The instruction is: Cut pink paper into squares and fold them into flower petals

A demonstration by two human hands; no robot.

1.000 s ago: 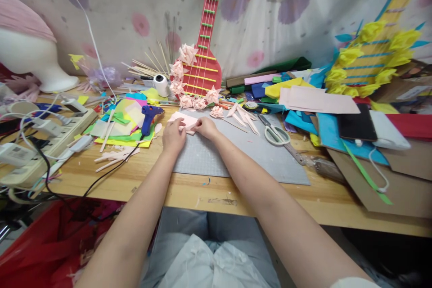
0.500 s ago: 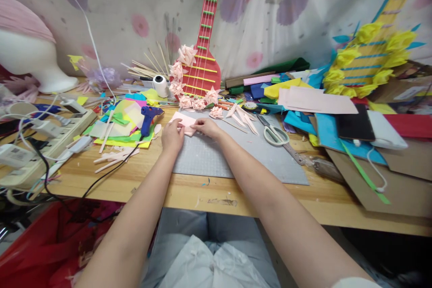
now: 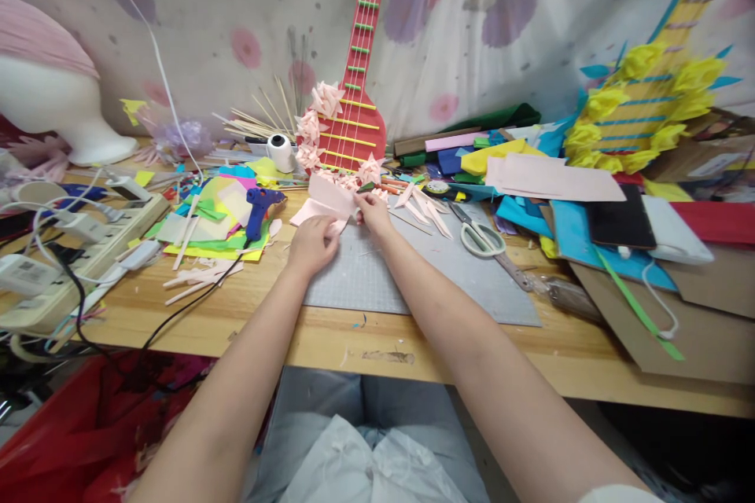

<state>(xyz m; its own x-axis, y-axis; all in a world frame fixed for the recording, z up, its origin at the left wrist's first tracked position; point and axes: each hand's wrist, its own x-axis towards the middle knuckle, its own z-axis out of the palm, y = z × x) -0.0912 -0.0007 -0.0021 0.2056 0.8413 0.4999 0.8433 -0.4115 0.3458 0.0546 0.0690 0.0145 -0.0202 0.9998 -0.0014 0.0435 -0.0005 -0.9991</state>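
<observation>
A pale pink sheet of paper (image 3: 331, 196) is folded at the far left of the grey cutting mat (image 3: 366, 283). Its upper flap stands raised, while a lower layer (image 3: 307, 211) lies flat. My left hand (image 3: 314, 244), fingers curled, is closed on the near edge of the paper. At the right end of the raised flap, my right hand (image 3: 373, 214) pinches the paper between thumb and fingers. A small dark green thing (image 3: 366, 187) shows just above my right fingertips; its kind is unclear.
Behind the mat leans a red paper guitar (image 3: 354, 118) with pink paper flowers. A blue glue gun (image 3: 259, 212) lies left on coloured sheets, near a power strip (image 3: 118, 240). Scissors (image 3: 482, 237) and pink paper strips (image 3: 421, 204) are at right, with stacked sheets (image 3: 554, 177) beyond.
The pink paper has gone from lying flat to having its flap lifted. My left hand has moved right and nearer me; my right hand has shifted slightly right.
</observation>
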